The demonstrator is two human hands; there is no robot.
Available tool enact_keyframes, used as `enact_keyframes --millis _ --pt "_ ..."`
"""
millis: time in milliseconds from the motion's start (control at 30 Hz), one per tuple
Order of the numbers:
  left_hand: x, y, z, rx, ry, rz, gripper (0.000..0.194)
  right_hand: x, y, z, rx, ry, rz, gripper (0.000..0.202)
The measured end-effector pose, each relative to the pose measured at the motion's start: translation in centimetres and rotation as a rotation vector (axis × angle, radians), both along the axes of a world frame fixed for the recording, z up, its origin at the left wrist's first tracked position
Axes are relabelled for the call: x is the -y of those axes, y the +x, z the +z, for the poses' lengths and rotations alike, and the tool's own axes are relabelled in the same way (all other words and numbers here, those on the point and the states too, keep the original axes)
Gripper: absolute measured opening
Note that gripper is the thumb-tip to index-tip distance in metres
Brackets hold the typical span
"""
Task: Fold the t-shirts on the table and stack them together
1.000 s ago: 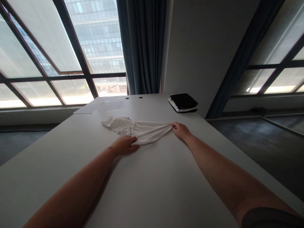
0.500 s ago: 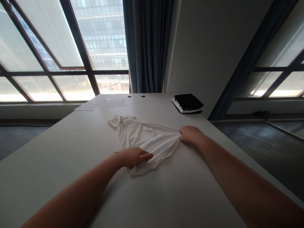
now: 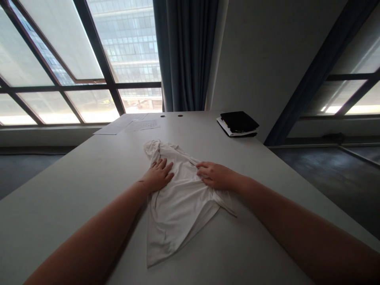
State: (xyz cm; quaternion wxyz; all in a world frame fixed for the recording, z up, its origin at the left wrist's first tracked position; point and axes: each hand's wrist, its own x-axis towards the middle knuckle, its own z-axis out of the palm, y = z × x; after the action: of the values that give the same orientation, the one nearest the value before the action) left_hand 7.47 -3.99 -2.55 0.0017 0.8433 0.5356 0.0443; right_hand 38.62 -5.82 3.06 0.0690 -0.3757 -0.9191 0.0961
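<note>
A crumpled white cloth garment (image 3: 184,198) lies on the white table (image 3: 89,190), possibly a shirt; its exact kind is hard to make out. One corner of it points toward me, and its far end is bunched up. My left hand (image 3: 159,175) rests on its left side with the fingers spread flat. On the right side, my right hand (image 3: 216,175) lies over the fabric, palm down, fingers extended and slightly apart. Part of the cloth sticks out under my right wrist.
A black folder-like item with white pages (image 3: 239,123) sits at the table's far right. Paper sheets (image 3: 118,124) lie at the far left, near two round holes in the tabletop. Behind stand a blue curtain (image 3: 185,55) and windows (image 3: 136,47).
My right hand has let go of the pulled-out right edge and moved left onto the cloth. My left hand has moved farther away and spread. The cloth's near corner now reaches closer to me.
</note>
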Motion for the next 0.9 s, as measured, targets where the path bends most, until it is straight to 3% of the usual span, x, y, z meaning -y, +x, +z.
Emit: enact_keyframes --millis 133,200,267,367,500,567,667,733,800,900 --pt "1.5 0.9 1.9 -0.067 0.042 -0.075 0.055 0.3 0.4 -0.8 0.028 -0.044 0.005 0.047" --pt "2.3 1.6 3.2 -0.063 0.084 -0.063 0.047 1.5 0.2 0.1 0.081 -0.073 -0.027 0.045" --pt "2.9 2.3 4.2 -0.055 0.101 0.027 0.045 3.0 -0.1 1.4 0.171 -0.16 -0.012 0.034" --pt "3.1 2.9 4.7 -0.093 0.081 0.172 0.04 5.2 -0.9 3.4 0.296 -0.405 0.084 0.014" --pt "2.7 2.8 4.2 -0.104 0.117 0.254 0.035 5.9 -1.7 4.6 0.262 -0.847 0.141 0.017" --pt "2.3 2.5 3.9 -0.074 0.215 0.263 0.032 5.0 -2.1 4.0 0.099 -0.734 0.129 0.014" --pt "1.4 2.3 3.3 -0.026 0.316 0.245 0.029 2.2 -3.3 1.8 -0.167 -0.218 0.065 0.011" --pt "0.6 2.1 3.0 0.026 0.276 0.282 0.027 -0.4 -4.4 0.0 -0.236 -0.005 0.041 0.019" --pt "-0.2 1.5 2.8 0.088 0.228 0.351 0.023 -2.9 -5.4 -1.6 -0.247 0.082 -0.002 0.036" --pt "-1.1 -0.4 3.0 0.174 0.203 0.494 0.022 -5.6 -5.5 -3.2 -0.267 0.075 -0.06 0.027"
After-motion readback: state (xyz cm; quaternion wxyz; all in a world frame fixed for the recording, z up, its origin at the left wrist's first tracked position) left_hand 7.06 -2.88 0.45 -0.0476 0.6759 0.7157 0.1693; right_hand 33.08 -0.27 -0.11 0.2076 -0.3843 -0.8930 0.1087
